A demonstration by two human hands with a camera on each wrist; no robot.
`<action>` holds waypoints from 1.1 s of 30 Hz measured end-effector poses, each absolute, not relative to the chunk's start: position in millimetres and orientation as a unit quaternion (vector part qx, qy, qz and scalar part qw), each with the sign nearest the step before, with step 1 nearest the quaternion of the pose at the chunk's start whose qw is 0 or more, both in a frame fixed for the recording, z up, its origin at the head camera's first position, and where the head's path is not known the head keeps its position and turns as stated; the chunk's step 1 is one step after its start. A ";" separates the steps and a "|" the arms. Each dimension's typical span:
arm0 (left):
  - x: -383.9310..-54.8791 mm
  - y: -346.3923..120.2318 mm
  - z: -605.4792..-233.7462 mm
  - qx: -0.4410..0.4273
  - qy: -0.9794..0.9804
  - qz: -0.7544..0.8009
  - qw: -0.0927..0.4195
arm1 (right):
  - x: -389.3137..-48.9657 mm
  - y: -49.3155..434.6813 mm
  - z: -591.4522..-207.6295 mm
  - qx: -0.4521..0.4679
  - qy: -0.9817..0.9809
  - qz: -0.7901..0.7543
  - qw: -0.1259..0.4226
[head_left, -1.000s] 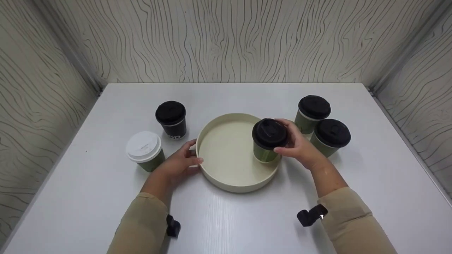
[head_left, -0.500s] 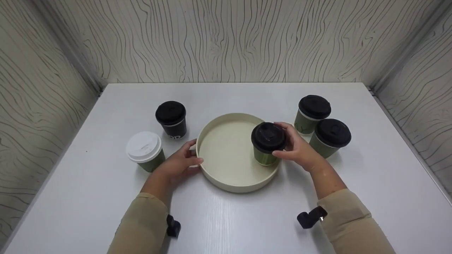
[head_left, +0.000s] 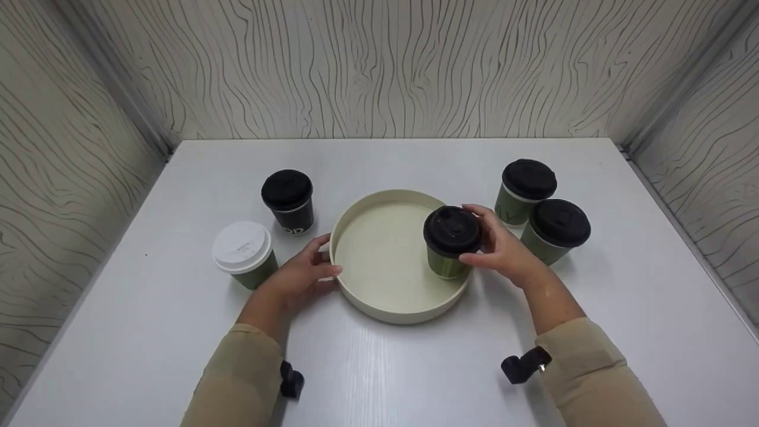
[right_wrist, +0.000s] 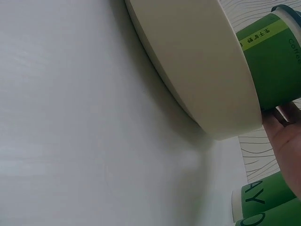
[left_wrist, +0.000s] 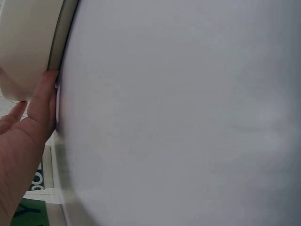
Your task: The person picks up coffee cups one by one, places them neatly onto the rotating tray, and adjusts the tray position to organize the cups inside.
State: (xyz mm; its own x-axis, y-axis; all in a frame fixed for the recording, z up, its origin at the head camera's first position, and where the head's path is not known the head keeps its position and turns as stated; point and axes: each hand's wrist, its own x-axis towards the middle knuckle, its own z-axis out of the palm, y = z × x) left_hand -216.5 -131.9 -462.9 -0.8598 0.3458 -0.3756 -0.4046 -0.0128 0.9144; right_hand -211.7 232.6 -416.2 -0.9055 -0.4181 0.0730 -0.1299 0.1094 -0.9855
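In the head view a round cream tray (head_left: 379, 255) stands on the white table. My left hand (head_left: 299, 273) grips its left side, thumb at the rim; the left wrist view shows the fingers (left_wrist: 41, 101) against the tray's outer wall (left_wrist: 28, 42). My right hand (head_left: 504, 249) holds a green paper coffee cup (head_left: 445, 265) with a black lid, upright inside the tray at its right side. In the right wrist view the cup's green side (right_wrist: 275, 61) rises behind the tray wall (right_wrist: 202, 61). The tray wall hides the cup's base there.
Left of the tray stand a black coffee cup (head_left: 295, 216) with a black lid and a green cup (head_left: 258, 274) with a white lid. On the right, two green cups with black lids, a farther one (head_left: 514, 204) and a nearer one (head_left: 542, 246), stand close together. A patterned wall (head_left: 379, 71) backs the table.
The right hand has lowered the coffee cup slightly and brought it a little toward me inside the tray; it barely moves in the last half second. The left hand and tray stay put.
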 end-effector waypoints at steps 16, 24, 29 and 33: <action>-215.9 -131.8 -462.3 -0.028 0.649 0.714 0.262 | -211.4 239.9 -415.1 -0.184 0.743 -0.634 0.114; -216.9 -132.7 -464.8 -0.014 0.641 0.720 0.265 | -209.3 243.5 -411.5 -0.182 0.750 -0.628 0.101; -217.4 -132.6 -465.9 -0.013 0.645 0.717 0.265 | -208.8 247.9 -404.1 -0.177 0.753 -0.627 0.093; -217.0 -132.1 -465.5 -0.018 0.646 0.716 0.265 | -208.3 252.1 -396.5 -0.178 0.754 -0.627 0.081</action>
